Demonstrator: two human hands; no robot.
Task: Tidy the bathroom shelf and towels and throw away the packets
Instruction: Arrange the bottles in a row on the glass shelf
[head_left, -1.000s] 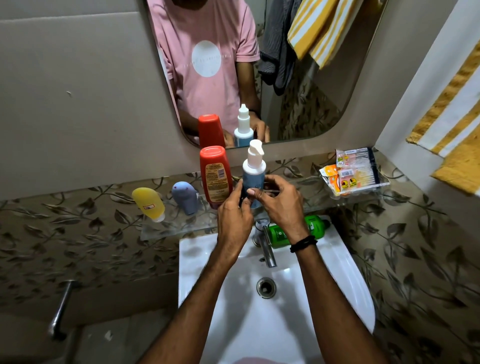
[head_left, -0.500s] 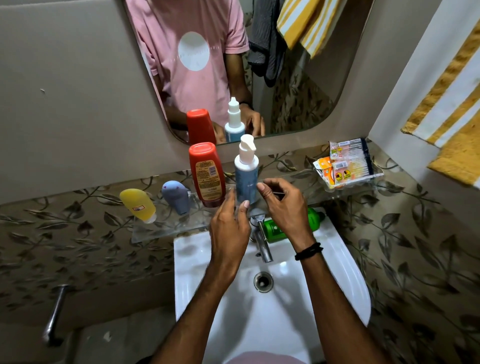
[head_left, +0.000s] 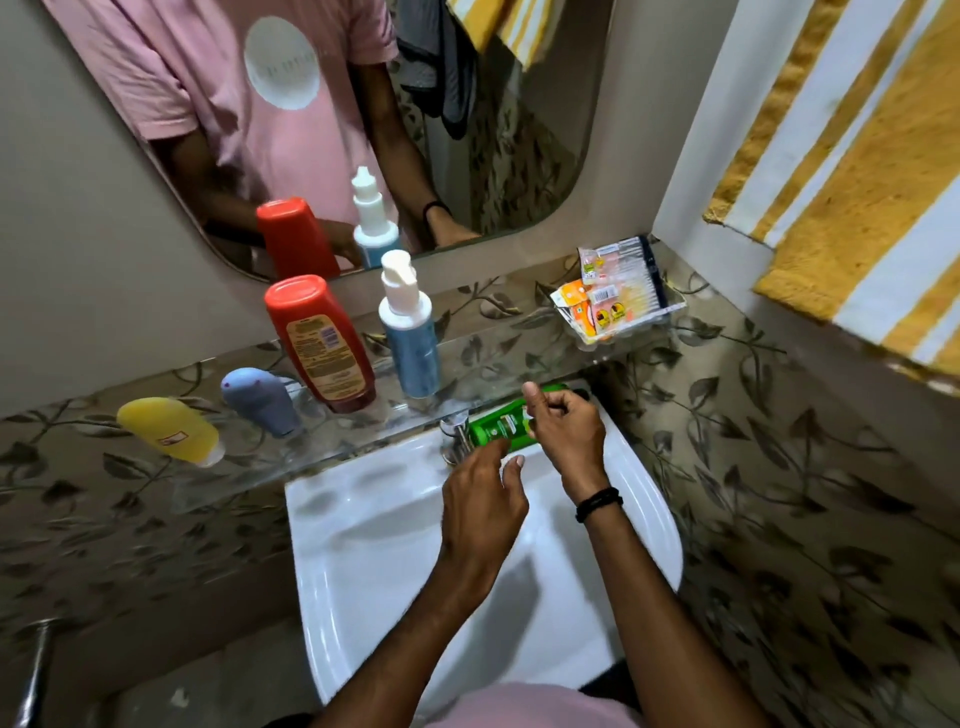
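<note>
A green bottle (head_left: 498, 428) lies on its side on the back rim of the white sink (head_left: 374, 545), beside the tap (head_left: 454, 431). My right hand (head_left: 566, 426) curls its fingers round the bottle's right half. My left hand (head_left: 483, 493) hovers just below it with relaxed fingers, the index tip near the bottle. On the glass shelf (head_left: 493, 358) a red bottle (head_left: 319, 343) and a blue pump bottle (head_left: 413, 343) stand upright. A grey-blue bottle (head_left: 260, 397) and a yellow bottle (head_left: 166, 428) lie tilted at the left. Several packets (head_left: 613, 301) are piled at the shelf's right end.
A yellow and white striped towel (head_left: 857, 171) hangs at the upper right. The mirror (head_left: 311, 130) above the shelf reflects me and hanging cloths. A metal handle (head_left: 31, 670) sticks out at the lower left. Leaf-patterned tiles cover the wall.
Both hands have left the blue pump bottle and dropped below the shelf. My right hand has taken hold of the green bottle, and the view has shifted left and closer.
</note>
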